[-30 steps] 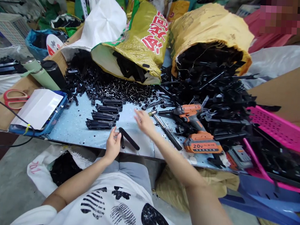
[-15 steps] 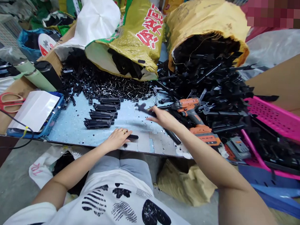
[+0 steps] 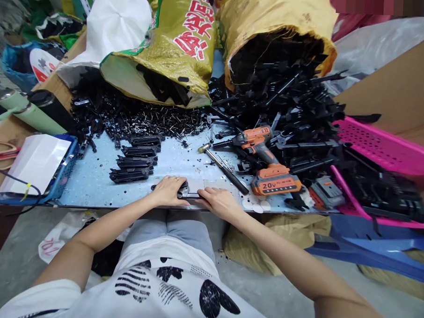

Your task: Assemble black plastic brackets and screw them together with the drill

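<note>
From my end I have the left hand arched over the left end of a black part, thumb and fingers closed about it, while the right hand has its fingers drawn together on the right end. The part lies left to right along the table's near edge, dark with a greyish sheen and half covered by the hands. On the blue table I see four bundles to the left, a hammer and a drill to the right, and sacks beyond, before a cluttered room.
</note>
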Demonstrator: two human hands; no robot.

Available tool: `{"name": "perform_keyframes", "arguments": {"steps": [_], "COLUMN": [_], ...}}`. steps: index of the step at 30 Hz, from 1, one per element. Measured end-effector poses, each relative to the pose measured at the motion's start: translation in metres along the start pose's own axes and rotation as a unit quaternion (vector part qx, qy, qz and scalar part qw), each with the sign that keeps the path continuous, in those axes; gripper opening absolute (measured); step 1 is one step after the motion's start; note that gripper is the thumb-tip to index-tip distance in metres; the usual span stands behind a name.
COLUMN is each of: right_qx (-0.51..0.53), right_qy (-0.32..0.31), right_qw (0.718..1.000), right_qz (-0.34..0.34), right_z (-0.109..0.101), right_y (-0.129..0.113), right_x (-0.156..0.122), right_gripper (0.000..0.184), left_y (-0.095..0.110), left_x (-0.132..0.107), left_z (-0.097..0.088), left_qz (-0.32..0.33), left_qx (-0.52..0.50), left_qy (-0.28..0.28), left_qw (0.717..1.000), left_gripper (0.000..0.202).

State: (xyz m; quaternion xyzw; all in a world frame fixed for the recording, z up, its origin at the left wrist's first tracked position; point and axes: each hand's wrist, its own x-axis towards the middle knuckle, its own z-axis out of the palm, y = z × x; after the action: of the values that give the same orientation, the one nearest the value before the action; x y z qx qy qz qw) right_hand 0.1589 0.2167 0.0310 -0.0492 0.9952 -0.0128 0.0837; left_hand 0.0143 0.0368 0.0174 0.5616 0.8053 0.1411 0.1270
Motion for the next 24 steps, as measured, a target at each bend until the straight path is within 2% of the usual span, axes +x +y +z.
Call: {"name": "perform_keyframes", "arguments": {"steps": [5,11,16,20,24], "right_qx": [-0.039,-0.077,-0.101,-0.104,-0.086], "right_qy": [0.018,0.037,0.031,0.036,0.036], "right_qw": [0.999,0.995,0.99,0.992,0.99], "right_qz": [-0.013,-0.044,-0.097,-0.061,-0.102], "right_z": [-0.018,-0.034,-0.038,-0.041,-0.037], "right_y": [-0.009,-0.012,-0.004,-0.005,0.002], "right_x": [-0.005,-0.002,0.006,0.008,0.011], "right_gripper": [0.031,0.025,0.024,0.025,0.027], "left_y": [-0.005,-0.01,-0.007,-0.007,-0.006], "left_x": [-0.004,-0.013,-0.013,-0.01,-0.014], "left_z": [0.006,0.015,0.017,0.019,0.019], "left_qz": [-0.004,0.032,0.071,0.035,0.056], "left_qx": [-0.03,-0.025,-0.03,-0.035,-0.024], "left_qy": [0.038,0.092,0.114,0.148,0.13], "left_qw": [0.999,0.995,0.991,0.988,0.99], "left_gripper": [0.072,0.06,0.052,0.049,0.053]}}
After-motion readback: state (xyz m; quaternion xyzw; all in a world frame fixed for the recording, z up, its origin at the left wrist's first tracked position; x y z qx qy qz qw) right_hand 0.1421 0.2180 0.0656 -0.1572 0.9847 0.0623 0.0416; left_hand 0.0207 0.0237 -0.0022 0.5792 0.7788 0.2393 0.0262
